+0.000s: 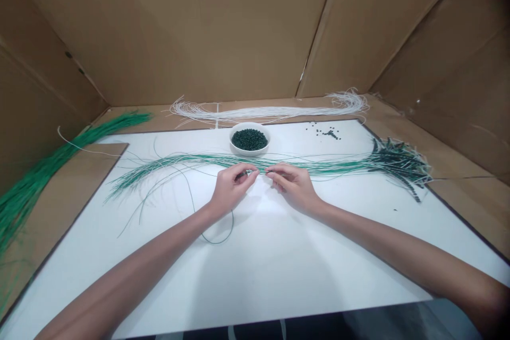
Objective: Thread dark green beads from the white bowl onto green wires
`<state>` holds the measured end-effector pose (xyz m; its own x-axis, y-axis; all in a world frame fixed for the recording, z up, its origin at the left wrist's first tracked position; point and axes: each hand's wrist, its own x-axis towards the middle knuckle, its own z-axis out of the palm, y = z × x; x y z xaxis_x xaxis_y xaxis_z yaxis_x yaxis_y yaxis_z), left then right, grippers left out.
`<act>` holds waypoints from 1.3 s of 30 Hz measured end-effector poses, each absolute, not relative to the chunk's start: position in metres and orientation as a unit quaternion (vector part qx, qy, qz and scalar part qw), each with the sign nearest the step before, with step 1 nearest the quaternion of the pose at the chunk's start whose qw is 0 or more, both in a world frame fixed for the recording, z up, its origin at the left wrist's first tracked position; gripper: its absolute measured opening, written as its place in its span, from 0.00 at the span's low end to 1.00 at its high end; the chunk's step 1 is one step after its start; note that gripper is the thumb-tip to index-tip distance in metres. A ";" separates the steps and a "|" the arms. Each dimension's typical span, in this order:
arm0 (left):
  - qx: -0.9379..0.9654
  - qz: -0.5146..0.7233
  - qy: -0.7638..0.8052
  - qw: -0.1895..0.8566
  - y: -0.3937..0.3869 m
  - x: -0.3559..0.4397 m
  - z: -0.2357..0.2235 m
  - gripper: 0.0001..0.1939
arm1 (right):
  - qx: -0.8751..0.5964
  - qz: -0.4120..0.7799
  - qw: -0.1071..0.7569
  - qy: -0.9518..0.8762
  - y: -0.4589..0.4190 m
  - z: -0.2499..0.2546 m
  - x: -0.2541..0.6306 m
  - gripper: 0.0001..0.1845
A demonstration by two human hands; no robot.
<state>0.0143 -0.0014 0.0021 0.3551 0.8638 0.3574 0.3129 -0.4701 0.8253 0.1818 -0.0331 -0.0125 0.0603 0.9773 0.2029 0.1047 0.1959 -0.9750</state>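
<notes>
My left hand point(234, 183) is closed in a pinch on a thin green strand point(218, 243), whose loose part curls in a loop on the white board below the wrist. Just to the right, my right hand point(294, 183) pinches too, with a tiny dark bead at its fingertips, hardly visible. The two hands' fingertips face each other, a small gap apart. Behind them lies a long bundle of green strands point(334, 166), its right end thick with dark beads point(398, 162). A white bowl point(250, 153) of dark green beads point(249, 139) stands just beyond the hands.
Loose dark beads point(330, 133) are scattered right of the bowl. A bundle of white strands point(263, 112) lies along the back. Bright green strands point(40, 175) are heaped at the left. Cardboard walls point(207, 26) enclose the white board point(271, 271) at the back and sides.
</notes>
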 end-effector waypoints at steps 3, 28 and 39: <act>0.756 0.409 0.394 0.326 -0.001 0.014 0.002 0.10 | -0.502 0.363 0.532 -0.577 -0.034 -0.012 0.182 0.09; 0.766 0.408 0.390 0.309 -0.001 0.014 0.002 0.09 | -0.526 0.252 0.531 -0.615 -0.036 -0.009 0.184 0.06; 0.763 0.410 0.393 0.309 -0.002 0.014 0.001 0.09 | -0.527 0.260 0.533 -0.608 -0.036 -0.009 0.183 0.06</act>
<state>0.0136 -0.0017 0.0015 0.3557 0.8526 0.3829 0.3466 -0.5008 0.7931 0.1832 -0.0356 -0.0093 0.1244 0.9188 0.3747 0.3640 0.3090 -0.8786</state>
